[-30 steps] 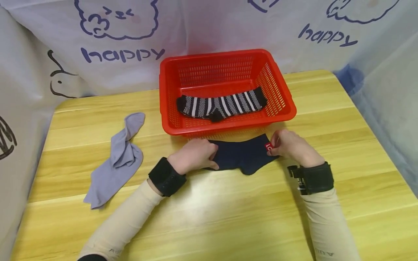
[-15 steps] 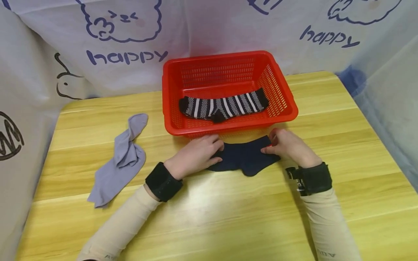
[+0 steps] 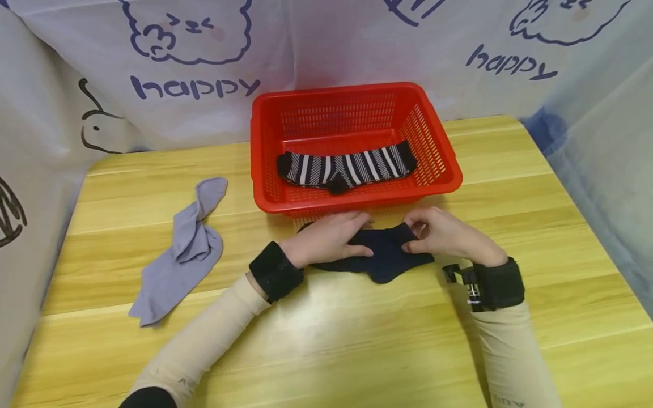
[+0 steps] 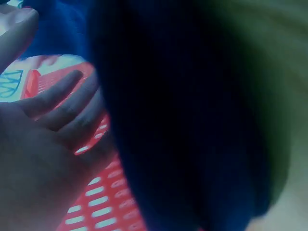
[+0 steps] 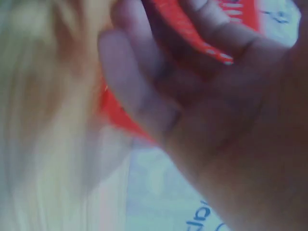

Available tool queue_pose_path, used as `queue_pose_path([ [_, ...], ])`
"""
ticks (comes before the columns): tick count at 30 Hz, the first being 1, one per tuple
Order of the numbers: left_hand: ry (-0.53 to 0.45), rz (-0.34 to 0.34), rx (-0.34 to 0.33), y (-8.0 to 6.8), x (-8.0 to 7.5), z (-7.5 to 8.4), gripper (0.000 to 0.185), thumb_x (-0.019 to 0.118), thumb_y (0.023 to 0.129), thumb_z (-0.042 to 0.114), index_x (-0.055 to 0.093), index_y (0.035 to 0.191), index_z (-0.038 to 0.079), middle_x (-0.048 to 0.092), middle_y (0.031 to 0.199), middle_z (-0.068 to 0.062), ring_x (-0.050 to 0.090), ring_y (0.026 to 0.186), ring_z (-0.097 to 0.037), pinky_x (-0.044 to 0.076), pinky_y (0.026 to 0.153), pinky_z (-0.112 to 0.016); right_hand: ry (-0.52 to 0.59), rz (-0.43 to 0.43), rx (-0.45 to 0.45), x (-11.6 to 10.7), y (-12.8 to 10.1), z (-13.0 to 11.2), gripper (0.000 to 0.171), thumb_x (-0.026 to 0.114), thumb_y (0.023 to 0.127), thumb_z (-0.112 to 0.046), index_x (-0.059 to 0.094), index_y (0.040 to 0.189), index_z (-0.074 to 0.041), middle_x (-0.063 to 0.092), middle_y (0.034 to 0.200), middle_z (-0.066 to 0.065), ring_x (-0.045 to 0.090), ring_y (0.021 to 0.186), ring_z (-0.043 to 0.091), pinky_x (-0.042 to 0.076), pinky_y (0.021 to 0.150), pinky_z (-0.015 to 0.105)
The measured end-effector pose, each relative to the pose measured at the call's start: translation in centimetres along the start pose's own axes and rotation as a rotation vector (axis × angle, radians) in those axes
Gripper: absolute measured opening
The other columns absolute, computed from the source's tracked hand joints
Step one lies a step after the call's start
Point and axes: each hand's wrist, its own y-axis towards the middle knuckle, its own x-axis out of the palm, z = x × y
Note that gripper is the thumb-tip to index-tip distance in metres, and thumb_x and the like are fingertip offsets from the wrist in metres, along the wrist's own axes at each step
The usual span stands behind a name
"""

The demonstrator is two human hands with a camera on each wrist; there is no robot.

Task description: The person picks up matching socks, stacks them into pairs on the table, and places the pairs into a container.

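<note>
While our left hand (image 3: 326,241) presses the navy sock (image 3: 384,258) flat on the counter (image 3: 357,340) with relaxed fingers, our right hand (image 3: 444,237) pinches its cuff, just before the red basket (image 3: 444,164).

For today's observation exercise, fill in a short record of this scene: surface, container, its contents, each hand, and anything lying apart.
surface: wooden table
container: red basket
contents: striped sock
left hand: rests on navy sock
right hand: pinches the navy sock's right end
apart: grey sock, left of the basket
</note>
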Motion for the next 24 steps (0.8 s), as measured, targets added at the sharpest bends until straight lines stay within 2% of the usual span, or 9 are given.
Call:
queue_pose_path([
  [3,-0.160,-0.041,0.038,-0.1,-0.3,-0.5,0.044,0.071,0.089,0.037,0.061,0.124,0.012,0.069,0.117,-0.001,0.065,0.106,-0.013,0.051,0.094,-0.029,0.093,-0.056,-0.068,-0.2,-0.6,-0.8,0.017,0.075,0.083,-0.016,0.059,0.088,-0.012,0.052,0.074,-0.003,0.054,0.071,0.013,0.044,0.069,0.026],
  [6,-0.228,-0.068,0.110,-0.7,-0.5,-0.8,0.029,0.074,0.088,0.032,0.068,0.109,0.014,0.071,0.100,0.004,0.063,0.089,-0.008,0.050,0.083,-0.024,0.170,-0.081,-0.133,-0.4,-1.1,-1.8,0.014,0.072,0.087,-0.017,0.060,0.093,-0.015,0.054,0.079,-0.005,0.059,0.076,0.010,0.049,0.076,0.024],
  [10,-0.284,-0.098,0.179,-1.9,-0.7,-0.9,0.020,0.075,0.086,0.032,0.065,0.094,0.017,0.057,0.082,0.009,0.051,0.075,-0.005,0.040,0.072,-0.019,0.258,-0.015,-0.203,-0.7,-1.9,-3.2,0.012,0.070,0.089,-0.013,0.061,0.097,-0.014,0.062,0.084,-0.003,0.063,0.080,0.011,0.051,0.078,0.024],
  [15,-0.476,-0.161,0.181,-4.8,-1.4,-0.6,0.025,0.074,0.087,0.028,0.053,0.086,0.016,0.034,0.072,0.008,0.037,0.069,-0.005,0.031,0.068,-0.020,0.284,0.119,-0.205,-1.2,-3.2,-5.1,0.013,0.072,0.088,-0.012,0.064,0.098,-0.015,0.066,0.089,-0.002,0.065,0.082,0.009,0.053,0.077,0.023],
  [18,-0.519,-0.159,0.167,-6.3,-3.0,-0.2,0.025,0.074,0.088,0.027,0.052,0.086,0.016,0.032,0.070,0.008,0.035,0.067,-0.005,0.030,0.068,-0.022,0.262,0.195,-0.207,-1.9,-3.7,-6.0,0.016,0.073,0.086,-0.010,0.067,0.099,-0.015,0.066,0.090,-0.005,0.065,0.083,0.008,0.053,0.077,0.021],
  [21,-0.486,-0.124,0.153,-7.5,-5.6,-0.2,0.019,0.073,0.088,0.026,0.058,0.093,0.016,0.043,0.073,0.008,0.044,0.070,-0.007,0.036,0.070,-0.023,0.242,0.252,-0.196,-3.2,-3.5,-6.9,0.021,0.076,0.084,-0.009,0.069,0.103,-0.013,0.067,0.089,-0.008,0.064,0.077,0.008,0.051,0.072,0.019],
  [24,-0.439,-0.074,0.104,-8.0,-8.6,-0.7,0.016,0.072,0.089,0.023,0.064,0.100,0.015,0.056,0.082,0.005,0.053,0.080,-0.010,0.044,0.076,-0.026,0.205,0.295,-0.133,-4.9,-2.7,-7.7,0.029,0.077,0.084,-0.012,0.069,0.111,-0.009,0.070,0.091,-0.002,0.063,0.071,0.009,0.050,0.068,0.017],
])
